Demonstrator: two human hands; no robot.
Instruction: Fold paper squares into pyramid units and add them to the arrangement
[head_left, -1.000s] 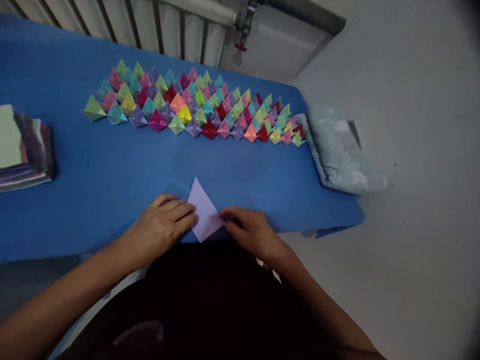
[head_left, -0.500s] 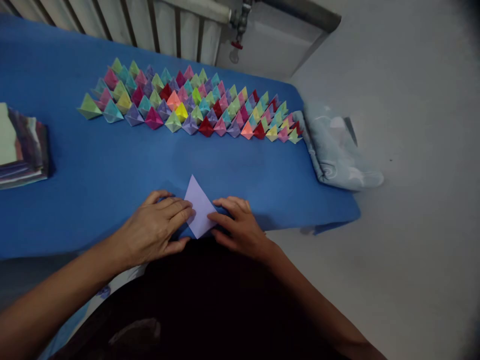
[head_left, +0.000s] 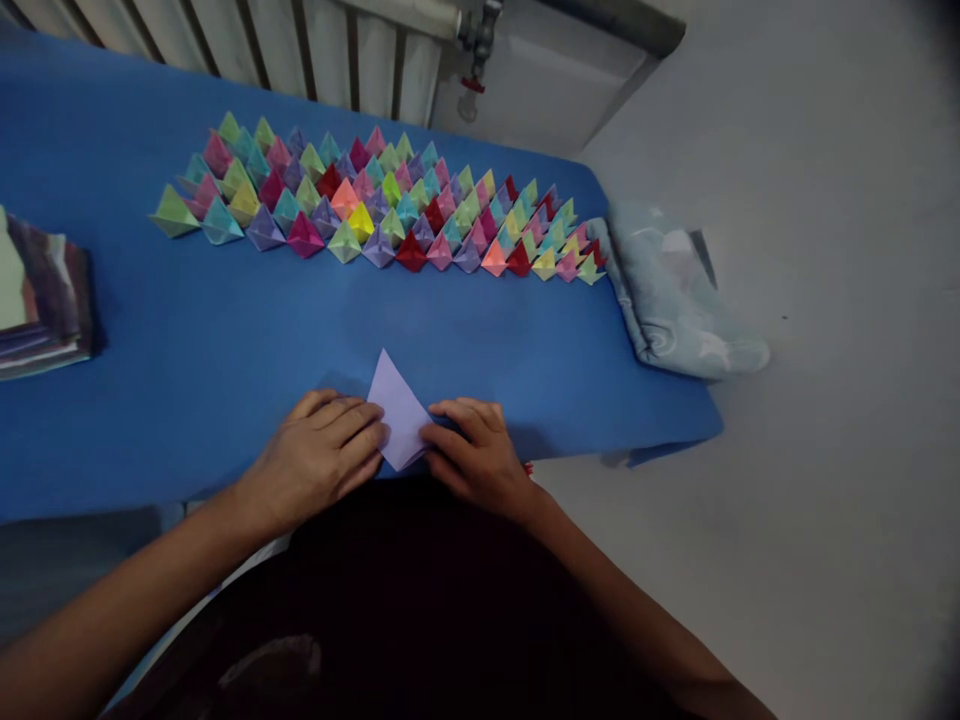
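A light purple paper (head_left: pixel 399 415), folded to a pointed diamond-like shape, lies at the table's near edge between my hands. My left hand (head_left: pixel 326 450) is closed on its left corner, fingers together, the thumb hidden beneath. On the right corner, my right hand (head_left: pixel 476 450) pinches the paper with curled fingers. The paper's lower edge shows separate layers close to my dark clothing. Beyond my hands, several rows of small folded paper pieces (head_left: pixel 411 252) in many colours stand on the blue table cover (head_left: pixel 225 340).
At the far left sits a stack of coloured paper (head_left: pixel 49 300). A folded grey-blue cloth (head_left: pixel 667 300) lies over the table's right end. Behind the table are a white radiator (head_left: pixel 330 55) and a pipe valve with a red handle (head_left: pixel 474 84).
My left thumb has moved in under the paper and the left fingers have drawn together. The paper's bottom tip has lifted slightly, showing its layers.
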